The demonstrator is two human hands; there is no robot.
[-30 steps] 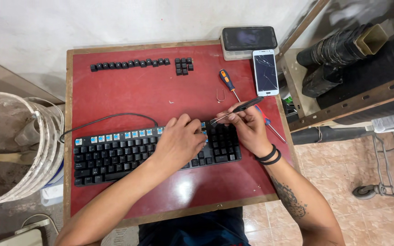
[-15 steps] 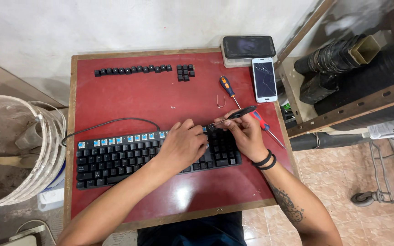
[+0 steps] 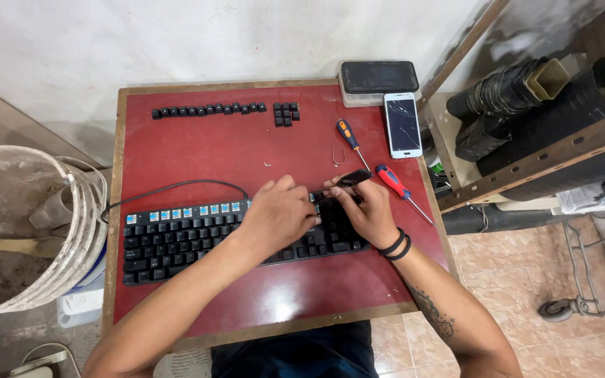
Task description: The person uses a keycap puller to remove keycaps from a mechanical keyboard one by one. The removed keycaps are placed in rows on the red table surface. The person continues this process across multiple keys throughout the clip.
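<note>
I see the keyboard (image 3: pixel 197 238) lying on the red table (image 3: pixel 197 150). My left hand (image 3: pixel 278 213) presses its top edge, fingers curled. My right hand (image 3: pixel 358 206) grips a black tool (image 3: pixel 353 179). Risk, as I judge it: the tool slips and damages an exposed blue switch (image 3: pixel 176 213), or a cap flies off.

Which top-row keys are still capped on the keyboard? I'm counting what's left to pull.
None visible: the keyboard's top row shows bare blue switches; removed keycaps lie apart.
</note>
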